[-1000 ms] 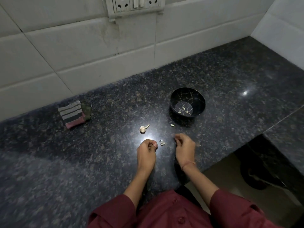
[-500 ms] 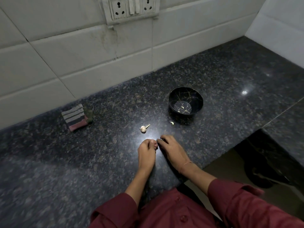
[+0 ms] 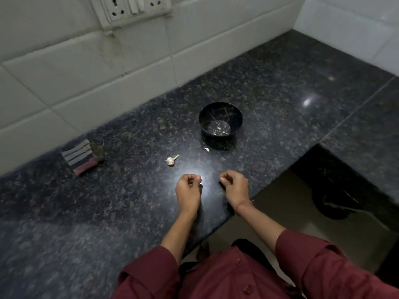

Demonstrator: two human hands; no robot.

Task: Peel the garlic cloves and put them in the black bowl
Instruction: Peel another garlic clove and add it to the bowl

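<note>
A black bowl [image 3: 220,117] with gold veins stands on the dark granite counter [image 3: 269,87], with a few pale garlic pieces on its bottom. One loose clove [image 3: 207,149] lies just in front of it. A small garlic bulb [image 3: 171,160] with a stem lies further left. My left hand [image 3: 188,190] has curled fingers pinching a small pale garlic clove [image 3: 200,179] at its tips. My right hand [image 3: 234,186] is a short gap to the right, its fingers curled, with something tiny and pale at the fingertips that is too small to identify.
A folded striped cloth [image 3: 81,156] lies at the left near the white tiled wall [image 3: 108,67]. A socket plate [image 3: 129,7] hangs above. The counter's front edge runs just below my wrists, with a dark floor recess [image 3: 323,190] to the right.
My right hand, which touched the left hand half a second ago, has pulled away to the right. The small scrap seen between the hands a second ago is gone from view.
</note>
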